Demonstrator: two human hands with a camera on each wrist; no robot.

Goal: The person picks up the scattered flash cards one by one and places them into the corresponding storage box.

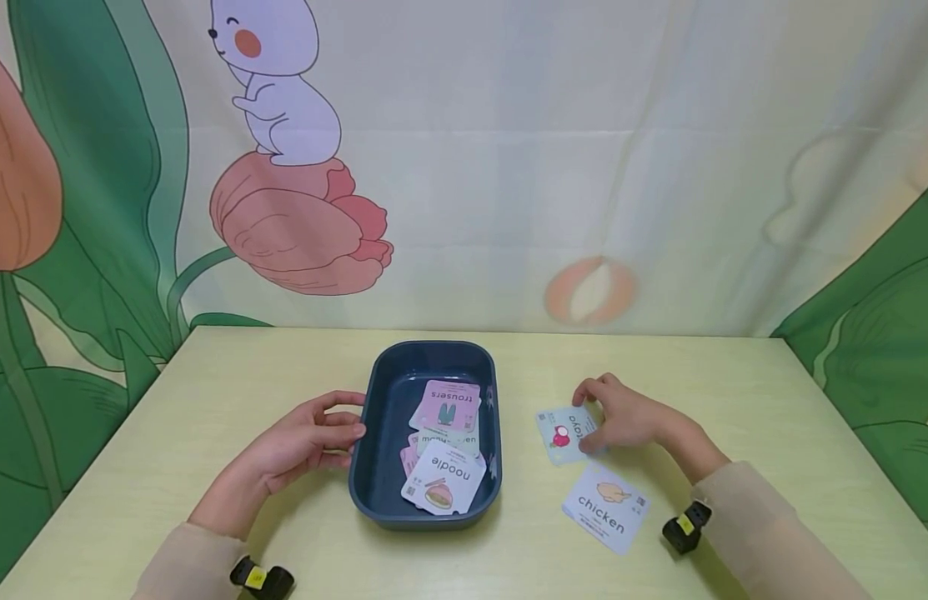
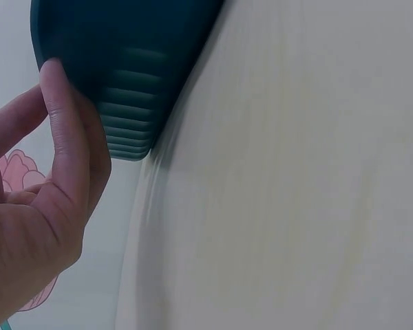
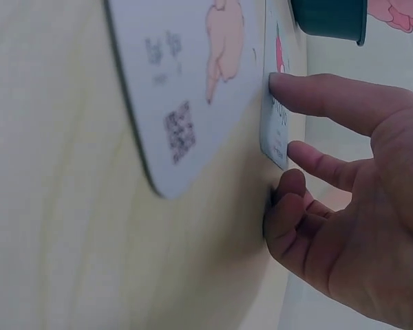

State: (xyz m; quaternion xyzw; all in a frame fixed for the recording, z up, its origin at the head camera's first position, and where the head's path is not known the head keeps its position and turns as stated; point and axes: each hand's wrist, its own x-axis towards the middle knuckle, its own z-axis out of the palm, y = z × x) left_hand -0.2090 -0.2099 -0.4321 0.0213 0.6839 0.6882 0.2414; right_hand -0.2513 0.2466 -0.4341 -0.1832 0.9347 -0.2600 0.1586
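A dark blue box (image 1: pixel 362 492) with rounded corners stands on the table, holding several picture cards. A pink "trousers" card (image 1: pixel 458 396) and a white "noodle" card (image 1: pixel 458 468) lie uppermost and partly cover others. My left hand (image 1: pixel 313 437) rests its fingertips against the box's left wall, fingers loosely extended; the left wrist view has a fingertip at the rim. Right of the box, my right hand (image 1: pixel 624 417) pinches a pale blue pitaya card (image 1: pixel 555 450) across its edges, thumb at the near side. Just nearer lies a white "chicken" card (image 1: pixel 606 508), flat and untouched.
The light wooden table (image 1: pixel 246 367) ends at the back against a printed curtain (image 1: pixel 464 208). Small black devices with yellow labels sit at both wrists, the right one (image 1: pixel 684 527) close beside the chicken card.
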